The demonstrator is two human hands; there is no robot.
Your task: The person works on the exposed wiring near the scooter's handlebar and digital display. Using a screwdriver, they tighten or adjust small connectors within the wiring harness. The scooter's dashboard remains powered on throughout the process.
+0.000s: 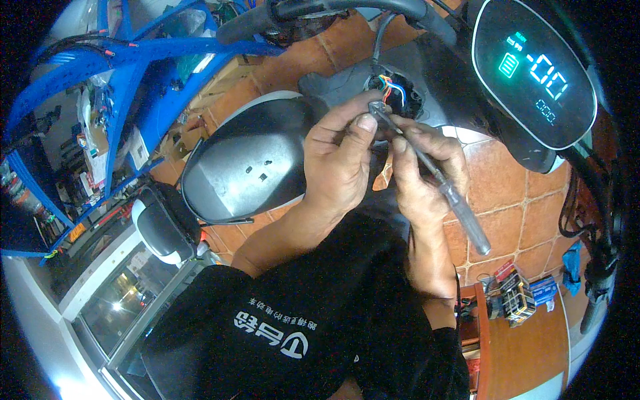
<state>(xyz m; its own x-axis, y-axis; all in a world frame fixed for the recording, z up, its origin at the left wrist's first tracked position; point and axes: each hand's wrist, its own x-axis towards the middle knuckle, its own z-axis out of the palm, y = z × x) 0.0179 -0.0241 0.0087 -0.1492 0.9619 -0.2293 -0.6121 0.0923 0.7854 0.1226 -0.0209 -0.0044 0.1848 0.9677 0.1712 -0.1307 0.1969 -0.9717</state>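
My left hand [343, 150] is closed, with thumb and fingers pinching a small dark, shiny piece [377, 109] whose kind I cannot make out. My right hand [427, 173] grips a slim screwdriver [467, 217]; its greyish see-through handle points down to the right. The shaft slants up to the left, and its end meets the piece between my hands, though fingers partly hide the contact. Just beyond the fingertips, thin coloured wires [395, 90] come out of a round opening in the dark body of an electric scooter [430, 80].
A lit scooter display [533, 73] stands at the upper right, with black cables below. A dark scooter seat [253, 160] lies to the left over orange floor tiles [503, 180]. Blue shelving [127, 113] holds parts at far left. Boxes [517, 297] sit by a wooden cabinet [520, 353] at lower right.
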